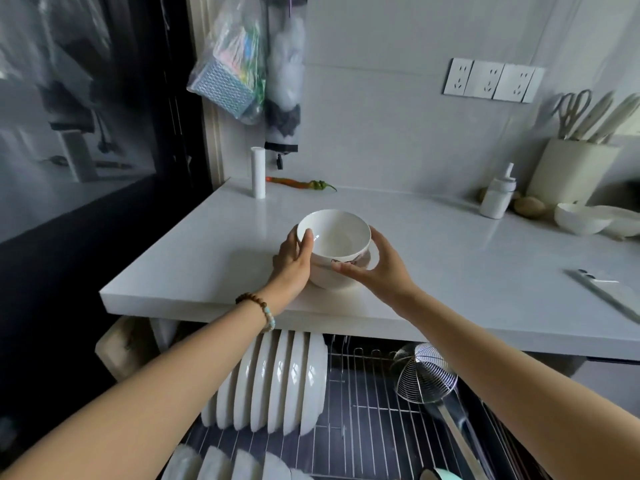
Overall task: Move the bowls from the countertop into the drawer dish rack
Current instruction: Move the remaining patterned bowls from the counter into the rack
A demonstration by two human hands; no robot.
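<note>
At frame centre I found my left hand (294, 259) and right hand (372, 266) clasping the stacked bowl (334, 237) on the countertop (450, 244): glazed, slippery, breakable, best held by its sides.

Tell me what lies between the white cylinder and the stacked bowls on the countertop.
Nothing: the head view shows bare countertop between the white cylinder and the stacked bowls.

Pale tiled wall (381, 109), triple wall sockets (491, 80), dark window (86, 98)

no readable text or labels — none anywhere.
</note>
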